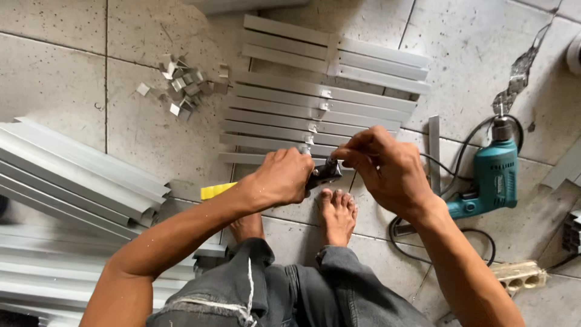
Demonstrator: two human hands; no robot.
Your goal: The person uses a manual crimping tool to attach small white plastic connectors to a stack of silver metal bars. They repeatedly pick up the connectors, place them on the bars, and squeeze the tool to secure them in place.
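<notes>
My left hand [283, 177] is closed around a dark hand tool [327, 171] with a yellow handle end [215, 191] sticking out behind the wrist. My right hand [381, 163] pinches something small at the tool's nose; the small part is hidden by the fingers. Both hands hover above the nearest of several grey aluminium strips [290, 115] laid side by side on the tiled floor. Small metal clips [319, 106] sit at the strips' middle. My bare feet [338, 215] rest just below the hands.
A teal electric drill [493, 175] with black cord lies at right, next to a power strip [520, 275]. A pile of small metal brackets [184, 85] lies at upper left. Long aluminium profiles [72, 175] are stacked at left. A single short bar [434, 154] lies beside the drill.
</notes>
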